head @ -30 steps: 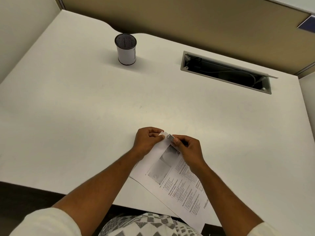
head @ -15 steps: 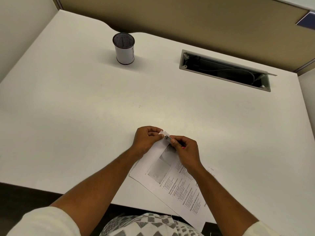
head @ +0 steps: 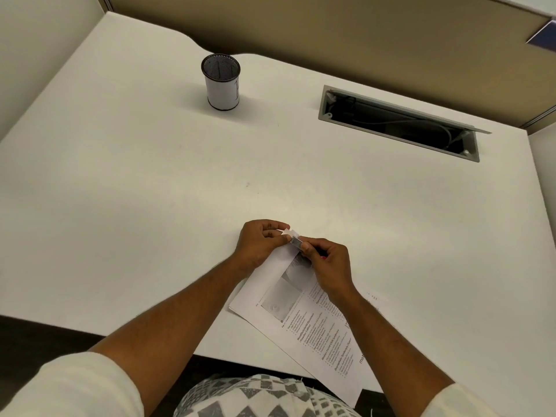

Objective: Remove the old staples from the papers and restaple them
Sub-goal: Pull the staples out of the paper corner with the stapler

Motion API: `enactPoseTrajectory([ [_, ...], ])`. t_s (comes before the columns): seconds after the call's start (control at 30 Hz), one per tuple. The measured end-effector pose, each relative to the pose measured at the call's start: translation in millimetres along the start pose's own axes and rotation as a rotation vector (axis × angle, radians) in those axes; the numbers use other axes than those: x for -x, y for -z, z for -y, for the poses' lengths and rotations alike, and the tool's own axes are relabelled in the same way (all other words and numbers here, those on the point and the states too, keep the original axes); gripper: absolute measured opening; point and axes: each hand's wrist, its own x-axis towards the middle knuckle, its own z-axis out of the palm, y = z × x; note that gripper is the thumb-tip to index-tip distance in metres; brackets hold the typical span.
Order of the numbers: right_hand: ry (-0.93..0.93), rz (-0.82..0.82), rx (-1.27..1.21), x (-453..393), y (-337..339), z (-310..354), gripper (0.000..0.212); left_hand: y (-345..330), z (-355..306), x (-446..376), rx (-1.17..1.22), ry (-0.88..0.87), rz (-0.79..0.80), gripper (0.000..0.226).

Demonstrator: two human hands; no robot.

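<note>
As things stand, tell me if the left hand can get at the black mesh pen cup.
Probably yes, but not freely: the desk between the left hand and the black mesh pen cup is bare, yet its fingers pinch the corner of the printed white papers.

Bold headings on the papers [head: 313, 332], too small to read

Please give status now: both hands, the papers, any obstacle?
Left hand pinches papers' top corner. Right hand holds small metal tool at that corner. Nothing in the way; cup far off.
</note>
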Motion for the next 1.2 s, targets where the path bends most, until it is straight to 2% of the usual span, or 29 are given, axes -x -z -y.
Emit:
enactPoseTrajectory([
  [0.2,-0.002,0.011,-0.019,0.4,5.5,1.0,0.017,0.4,-0.8,0.2,0.012,0.019,-0.031,0.026],
  [0.83,-0.045,0.007,-0.042,-2.3,2.4,1.4,0.015,1.6,-3.9,2.9,0.021,0.022,0.022,0.021],
  [1.2,-0.070,0.069,-0.064,-4.3,7.8,9.3,0.015,-1.3,-0.9,3.4,0.002,-0.019,-0.014,0.024],
])
